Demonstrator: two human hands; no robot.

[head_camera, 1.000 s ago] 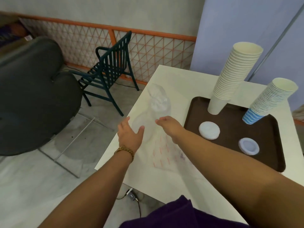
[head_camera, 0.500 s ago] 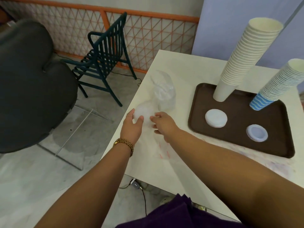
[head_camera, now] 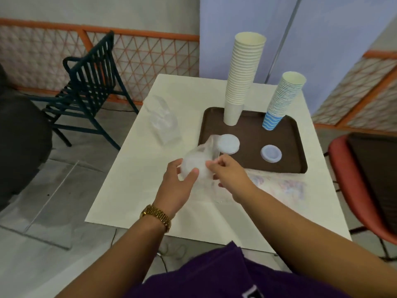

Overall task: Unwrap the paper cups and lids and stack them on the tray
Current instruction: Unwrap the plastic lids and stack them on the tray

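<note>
You are now lifting the wrapped lids [head_camera: 194,166] clear of the table [head_camera: 150,190]; half a second ago the bundle was lying on the tabletop near the left edge with your hands just closing on it, and a second ago both hands were only reaching over the loose plastic. Your left hand [head_camera: 177,186] is cupping the bundle from below and the side, thumb and fingers curled round it. Your right hand [head_camera: 231,175] is pinching the clear wrapper [head_camera: 209,145] at the bundle's right side, where a loose tail of plastic is rising toward the tray [head_camera: 285,147].

That shift suggests the unwrapping of this batch is just beginning: the plastic is covering the lids, so nothing from this bundle is ready for stacking yet.

On the tray, the tall stack of white cups [head_camera: 242,76] is standing at the back left and the shorter stack of blue cups [head_camera: 282,100] at the back right, both leaning a little. In front of them the larger white lids [head_camera: 228,144] and the smaller bluish lids [head_camera: 271,153] are lying flat, well apart from each other. The bundle you are holding is hovering just beside the tray's near left corner, so the placing move should be short. Another crumpled empty wrapper [head_camera: 162,121] is lying farther back on the table, left of the tray.
</note>
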